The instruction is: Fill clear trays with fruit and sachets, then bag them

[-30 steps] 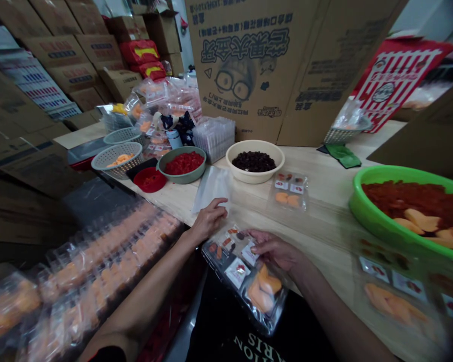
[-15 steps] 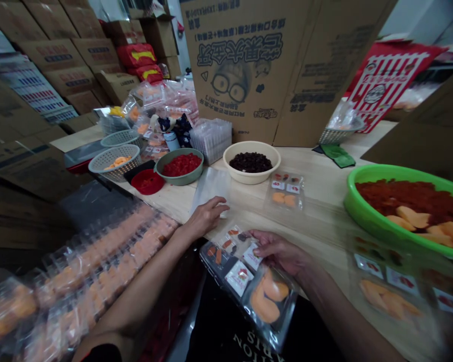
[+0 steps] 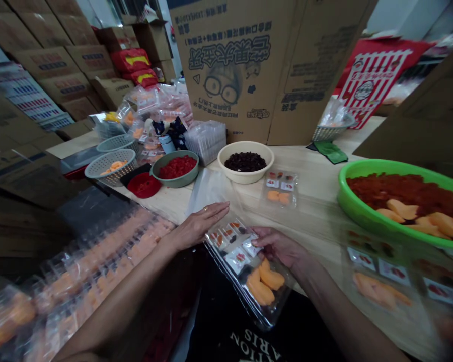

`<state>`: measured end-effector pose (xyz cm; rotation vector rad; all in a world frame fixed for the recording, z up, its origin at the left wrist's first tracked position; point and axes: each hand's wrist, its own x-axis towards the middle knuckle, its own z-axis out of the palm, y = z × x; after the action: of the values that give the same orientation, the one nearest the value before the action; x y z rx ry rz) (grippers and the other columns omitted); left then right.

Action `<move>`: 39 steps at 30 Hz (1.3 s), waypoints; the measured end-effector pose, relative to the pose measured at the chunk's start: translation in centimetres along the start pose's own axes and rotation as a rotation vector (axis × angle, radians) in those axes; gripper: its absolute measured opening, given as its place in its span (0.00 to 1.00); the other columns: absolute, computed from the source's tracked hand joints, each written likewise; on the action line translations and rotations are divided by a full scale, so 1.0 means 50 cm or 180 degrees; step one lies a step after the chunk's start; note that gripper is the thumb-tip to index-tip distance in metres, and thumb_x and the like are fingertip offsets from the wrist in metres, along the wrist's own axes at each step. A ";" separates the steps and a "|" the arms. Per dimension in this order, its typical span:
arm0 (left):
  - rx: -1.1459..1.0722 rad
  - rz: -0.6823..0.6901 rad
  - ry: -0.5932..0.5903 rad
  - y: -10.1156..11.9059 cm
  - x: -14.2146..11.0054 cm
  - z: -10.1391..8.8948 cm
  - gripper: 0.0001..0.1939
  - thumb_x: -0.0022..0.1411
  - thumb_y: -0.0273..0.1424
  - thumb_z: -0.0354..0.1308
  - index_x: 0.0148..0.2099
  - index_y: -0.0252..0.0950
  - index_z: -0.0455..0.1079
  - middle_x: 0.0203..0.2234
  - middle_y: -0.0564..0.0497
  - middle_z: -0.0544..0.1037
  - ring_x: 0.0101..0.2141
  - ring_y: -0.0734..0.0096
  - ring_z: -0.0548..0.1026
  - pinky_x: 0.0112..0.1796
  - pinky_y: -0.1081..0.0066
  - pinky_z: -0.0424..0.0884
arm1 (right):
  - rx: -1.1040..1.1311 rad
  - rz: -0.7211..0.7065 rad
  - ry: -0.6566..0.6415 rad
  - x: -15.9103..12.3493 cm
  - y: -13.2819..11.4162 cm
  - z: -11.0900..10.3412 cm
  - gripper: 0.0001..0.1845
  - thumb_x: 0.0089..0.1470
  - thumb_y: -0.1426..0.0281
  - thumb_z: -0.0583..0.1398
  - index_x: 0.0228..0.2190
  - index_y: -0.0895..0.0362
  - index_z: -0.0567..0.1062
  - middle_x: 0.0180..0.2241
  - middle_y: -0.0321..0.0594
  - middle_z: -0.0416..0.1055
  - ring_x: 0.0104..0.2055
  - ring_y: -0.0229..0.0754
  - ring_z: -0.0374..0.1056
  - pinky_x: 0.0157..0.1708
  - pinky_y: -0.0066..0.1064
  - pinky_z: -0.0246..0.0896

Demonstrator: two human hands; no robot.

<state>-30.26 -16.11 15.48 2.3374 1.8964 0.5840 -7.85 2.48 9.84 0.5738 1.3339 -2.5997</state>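
Observation:
My right hand (image 3: 279, 246) grips the right edge of a clear plastic food tray (image 3: 238, 260), thumb on top. Orange pieces, white labelled sachets and small dark and red bits show inside the tray. It is tilted over the table's front edge, above my lap. My left hand (image 3: 202, 223) is stretched out flat at the tray's upper left corner, a ring on one finger. Whether its fingers touch the tray's wrapping I cannot tell. Just beyond my left hand lie clear plastic bags (image 3: 207, 188) on the table.
A cream bowl of dark pieces (image 3: 245, 176), a grey-green bowl of red pieces (image 3: 192, 177) and a large green basin (image 3: 343, 196) stand on the table. Filled packs (image 3: 281, 190) lie flat nearby. Rows of packs (image 3: 109, 256) are at lower left. A large carton (image 3: 272, 75) stands behind.
My left hand's fingers have gone from curled to stretched flat. My right hand has raised the tray a little, and its lower end has come up from my lap.

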 end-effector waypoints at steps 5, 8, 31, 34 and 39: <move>0.0190 0.0204 -0.0104 -0.003 0.007 0.053 0.48 0.61 0.13 0.45 0.76 0.45 0.33 0.72 0.42 0.53 0.72 0.58 0.46 0.67 0.49 0.61 | 0.0275 -0.0149 0.0640 -0.006 0.003 -0.013 0.28 0.36 0.74 0.67 0.44 0.58 0.78 0.33 0.39 0.76 0.26 0.35 0.63 0.21 0.25 0.51; 0.0340 0.0217 0.0038 0.012 0.017 0.112 0.48 0.62 0.12 0.44 0.76 0.44 0.29 0.72 0.40 0.52 0.72 0.55 0.41 0.66 0.47 0.61 | 0.0405 -0.0454 0.1103 -0.001 0.009 -0.003 0.39 0.34 0.76 0.66 0.53 0.57 0.74 0.31 0.36 0.75 0.24 0.34 0.61 0.19 0.24 0.47; -0.0798 -0.0897 -0.0026 0.143 -0.004 0.257 0.54 0.50 0.51 0.73 0.69 0.40 0.48 0.65 0.35 0.63 0.66 0.44 0.61 0.64 0.45 0.63 | -0.6081 -0.1136 0.2237 0.025 0.051 0.025 0.14 0.65 0.72 0.53 0.48 0.57 0.74 0.53 0.56 0.67 0.53 0.58 0.64 0.49 0.47 0.60; -0.1004 -0.1316 0.0664 0.145 -0.007 0.265 0.51 0.51 0.47 0.74 0.66 0.40 0.47 0.61 0.35 0.64 0.60 0.47 0.68 0.58 0.48 0.70 | -0.6071 -0.1444 0.1316 0.042 0.056 0.028 0.12 0.65 0.73 0.54 0.47 0.60 0.74 0.48 0.51 0.71 0.52 0.53 0.65 0.53 0.43 0.60; -0.0676 -0.1406 0.1172 0.172 -0.022 0.288 0.40 0.57 0.34 0.70 0.64 0.41 0.51 0.59 0.37 0.67 0.59 0.48 0.69 0.56 0.47 0.70 | -0.5852 -0.1706 0.0630 0.006 0.088 0.036 0.20 0.57 0.74 0.63 0.52 0.63 0.72 0.50 0.50 0.71 0.52 0.52 0.66 0.55 0.43 0.62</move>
<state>-17.61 -16.62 4.41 1.6909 2.2658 1.1483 -7.21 -1.53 7.40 0.0547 3.1832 -0.4824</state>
